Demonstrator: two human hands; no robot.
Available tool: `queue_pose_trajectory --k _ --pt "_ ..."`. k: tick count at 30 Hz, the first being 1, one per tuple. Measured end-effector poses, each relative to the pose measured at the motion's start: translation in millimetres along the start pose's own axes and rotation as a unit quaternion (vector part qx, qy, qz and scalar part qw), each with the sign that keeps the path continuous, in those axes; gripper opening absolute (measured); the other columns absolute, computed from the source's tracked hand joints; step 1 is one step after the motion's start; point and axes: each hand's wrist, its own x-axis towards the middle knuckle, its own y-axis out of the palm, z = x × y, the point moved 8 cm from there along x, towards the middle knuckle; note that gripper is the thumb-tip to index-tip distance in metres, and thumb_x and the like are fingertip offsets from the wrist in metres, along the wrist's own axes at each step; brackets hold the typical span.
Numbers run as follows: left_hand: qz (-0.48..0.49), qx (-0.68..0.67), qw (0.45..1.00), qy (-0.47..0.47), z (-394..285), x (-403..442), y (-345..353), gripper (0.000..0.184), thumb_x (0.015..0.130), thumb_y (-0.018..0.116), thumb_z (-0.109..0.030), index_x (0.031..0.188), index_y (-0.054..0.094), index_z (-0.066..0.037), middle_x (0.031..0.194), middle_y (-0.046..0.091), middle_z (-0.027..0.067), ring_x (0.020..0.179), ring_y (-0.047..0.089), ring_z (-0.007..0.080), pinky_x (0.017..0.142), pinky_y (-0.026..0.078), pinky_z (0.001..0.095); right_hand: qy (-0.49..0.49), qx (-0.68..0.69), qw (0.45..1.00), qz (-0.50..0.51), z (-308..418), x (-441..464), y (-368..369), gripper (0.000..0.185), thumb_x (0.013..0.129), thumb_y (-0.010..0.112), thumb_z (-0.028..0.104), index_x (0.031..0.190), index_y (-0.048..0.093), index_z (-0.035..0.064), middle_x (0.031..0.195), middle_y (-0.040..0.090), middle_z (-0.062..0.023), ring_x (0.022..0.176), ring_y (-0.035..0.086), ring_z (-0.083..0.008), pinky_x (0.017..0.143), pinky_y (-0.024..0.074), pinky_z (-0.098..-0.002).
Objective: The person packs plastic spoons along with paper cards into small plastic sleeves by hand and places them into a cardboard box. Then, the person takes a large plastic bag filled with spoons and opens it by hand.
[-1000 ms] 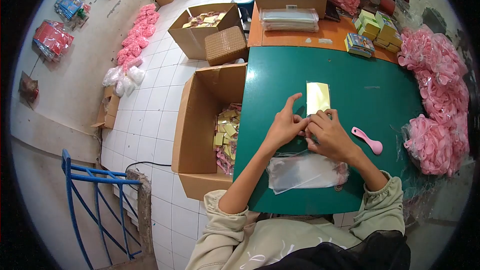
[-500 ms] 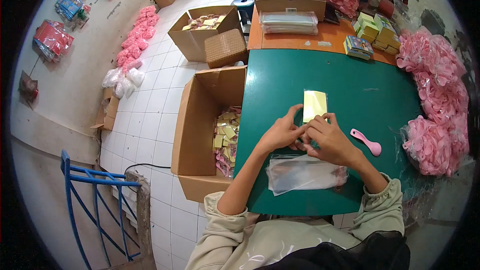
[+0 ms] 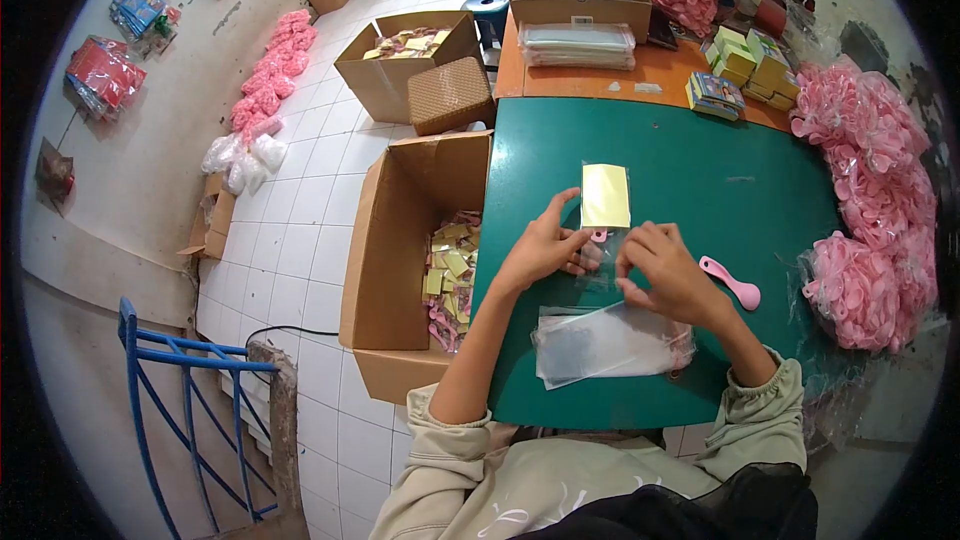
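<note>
My left hand (image 3: pixel 545 248) grips the left side of a clear plastic bag (image 3: pixel 598 268), its index finger stretched along the edge. Inside the bag's upper part is a pale yellow card (image 3: pixel 606 196), and below the card a bit of pink shows through the plastic. Just right of the bag is my right hand (image 3: pixel 662 272), fingers curled in; whatever they hold, if anything, is hidden. A stack of clear plastic bags (image 3: pixel 610 345) lies below my hands. To the right, a pink spoon (image 3: pixel 732 283) rests on the green table (image 3: pixel 560 130).
Left of the table stands an open carton (image 3: pixel 372 280) containing yellow-carded packets. Bundled pink spoons (image 3: pixel 860 290) line the right edge. On the orange table (image 3: pixel 655 90) are stacked plastic sleeves (image 3: pixel 577 45) and small card stacks (image 3: pixel 715 95). A blue railing (image 3: pixel 190 360) stands lower left.
The bag with the yellow card has shifted left and slightly away from me with my left hand. My right hand has drawn apart to the right, uncovering the bag's lower part.
</note>
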Motion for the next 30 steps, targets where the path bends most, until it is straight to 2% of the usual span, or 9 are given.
queue_pose_trajectory --k 7,10,13,16,19,22,25,28,30 --pt "0.061 -0.001 0.998 -0.005 -2 -7 10 0.077 0.088 0.054 -0.004 0.146 0.005 -0.016 0.095 0.065 0.0147 0.07 0.067 0.0184 0.06 0.058 0.0315 0.023 -0.05 0.998 -0.015 1 -7 22 0.025 0.073 0.067 0.015 0.094 0.055 0.0073 0.096 0.05 -0.0101 0.097 0.049 -0.0267 0.086 0.0365 -0.0419" --pt "0.072 0.01 0.997 -0.008 1 -6 11 0.08 0.089 0.055 -0.003 0.146 0.003 -0.023 0.104 0.062 0.0197 0.075 0.067 0.0199 0.063 0.059 0.0328 0.029 -0.085 0.994 -0.057 2 -6 22 0.025 0.074 0.067 0.015 0.094 0.055 0.0061 0.095 0.05 -0.0104 0.097 0.049 -0.0266 0.085 0.0365 -0.0423" --pt "0.059 0.015 0.998 -0.016 1 -6 10 0.081 0.088 0.055 -0.002 0.147 0.003 -0.023 0.102 0.063 0.0192 0.075 0.067 0.0194 0.063 0.059 0.0329 0.018 -0.082 0.995 -0.05 3 -5 28 0.024 0.074 0.066 0.015 0.092 0.055 0.0055 0.094 0.051 -0.0105 0.096 0.049 -0.0267 0.085 0.0367 -0.0422" --pt "0.045 0.013 0.999 -0.006 -1 -6 11 0.082 0.088 0.056 -0.001 0.147 0.003 -0.023 0.1 0.063 0.0186 0.075 0.066 0.0187 0.064 0.059 0.033 0.02 -0.081 0.995 -0.047 4 -4 30 0.023 0.074 0.066 0.014 0.091 0.054 0.0051 0.093 0.051 -0.0105 0.095 0.05 -0.0268 0.084 0.0368 -0.0424" --pt "0.039 0.021 0.999 0.01 -3 -6 12 0.083 0.085 0.057 0.0 0.146 0.004 -0.018 0.093 0.065 0.0145 0.069 0.066 0.0186 0.062 0.059 0.0331 0.029 -0.055 0.997 -0.048 3 -3 29 0.022 0.073 0.065 0.014 0.089 0.054 0.0046 0.093 0.051 -0.0108 0.094 0.05 -0.0269 0.084 0.0368 -0.0425" --pt "0.03 0.016 0.999 0.031 -3 -5 14 0.081 0.083 0.059 -0.002 0.146 0.009 -0.015 0.091 0.066 0.0153 0.068 0.066 0.0191 0.062 0.059 0.0334 0.031 -0.036 0.998 -0.035 1 -3 32 0.022 0.072 0.065 0.012 0.089 0.054 0.0042 0.092 0.051 -0.011 0.094 0.05 -0.0266 0.083 0.0366 -0.0423" --pt "-0.004 0.056 0.998 0.04 -2 -1 14 0.077 0.082 0.061 -0.004 0.144 0.015 -0.011 0.089 0.067 0.0154 0.069 0.066 0.0195 0.061 0.057 0.0328 0.002 -0.089 0.995 -0.05 3 -4 35 0.022 0.071 0.064 0.01 0.089 0.054 0.0038 0.092 0.051 -0.0113 0.093 0.05 -0.0264 0.083 0.0364 -0.0419" --pt "-0.038 0.128 0.985 0.107 0 7 11 0.072 0.082 0.062 -0.007 0.141 0.021 -0.008 0.088 0.068 0.0157 0.069 0.067 0.0198 0.06 0.056 0.0324 -0.039 -0.077 0.993 -0.075 10 -3 28 0.021 0.069 0.067 0.006 0.084 0.052 0.0062 0.087 0.05 -0.0072 0.087 0.051 -0.0233 0.084 0.0356 -0.0391" --pt "-0.056 0.115 0.987 0.096 0 7 8 0.068 0.085 0.06 -0.005 0.141 0.024 -0.011 0.09 0.067 0.015 0.075 0.065 0.0168 0.065 0.056 0.0306 -0.038 0.007 0.999 -0.028 4 -4 25 0.017 0.071 0.063 0.008 0.083 0.052 0.0057 0.088 0.051 -0.0095 0.089 0.051 -0.0238 0.082 0.0367 -0.0384"
